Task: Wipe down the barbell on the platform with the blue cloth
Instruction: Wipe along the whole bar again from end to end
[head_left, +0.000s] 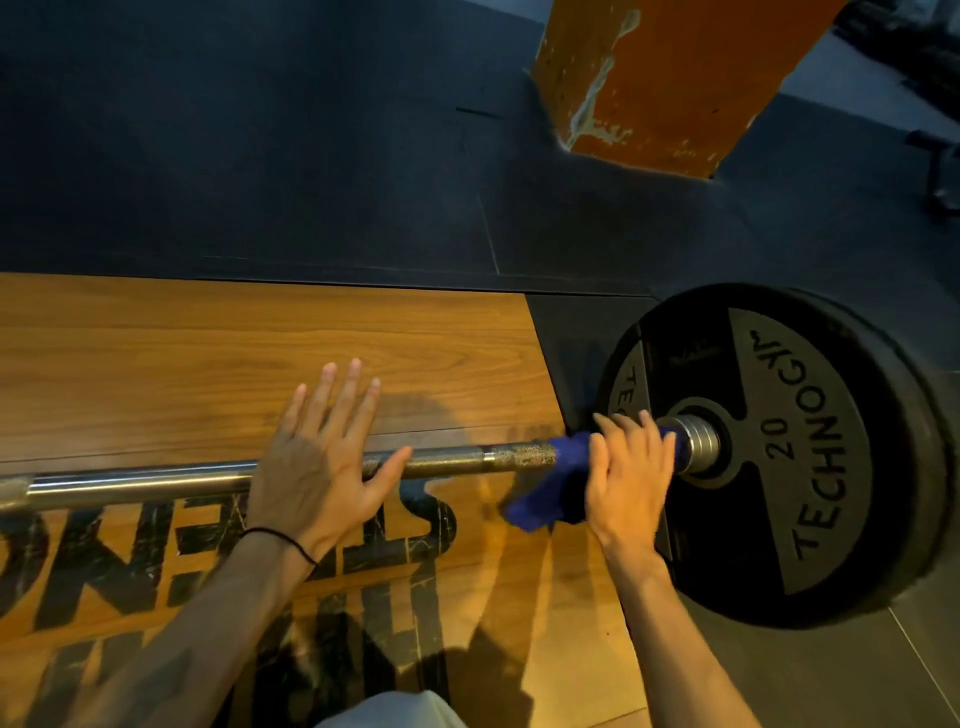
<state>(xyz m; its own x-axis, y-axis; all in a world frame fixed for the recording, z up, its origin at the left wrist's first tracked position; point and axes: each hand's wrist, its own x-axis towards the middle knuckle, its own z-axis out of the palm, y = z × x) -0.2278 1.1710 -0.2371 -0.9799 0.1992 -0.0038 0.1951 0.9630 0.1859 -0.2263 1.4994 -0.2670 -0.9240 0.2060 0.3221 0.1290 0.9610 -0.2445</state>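
The barbell (457, 460) lies across the wooden platform (208, 353), its shaft running from 9 o'clock toward 3 o'clock, where it enters a stack of black weight plates (779, 452). The nearest plate is marked "TECHNOGYM" and "20", and it stands on edge on the dark rubber strip at the platform's 3 o'clock end. A ribbed metal collar (698, 444) sits against the plate hub.

The blue cloth (556, 483) is wrapped around the shaft just inboard of the collar, with a loose corner hanging down toward 6 o'clock. The right hand (631, 478) covers the cloth, its fingers curled over the top of the bar and clamped on the cloth and shaft together. The stretch of shaft just left of the cloth looks dull and speckled; farther toward 9 o'clock it is smooth and shiny.

The left hand (322, 457) rests flat on the shaft near mid-frame, fingers spread apart and pointing toward 12 o'clock, thumb lying along the bar, holding nothing. A thin black band (283, 538) circles its wrist.

Large black stencilled letters (130, 545) cover the platform toward 7 o'clock, partly under both forearms. Dark rubber floor (260, 156) lies beyond the platform at 12 o'clock, and an orange pillar (675, 78) with chipped paint rises at 1 o'clock, well apart from the barbell.
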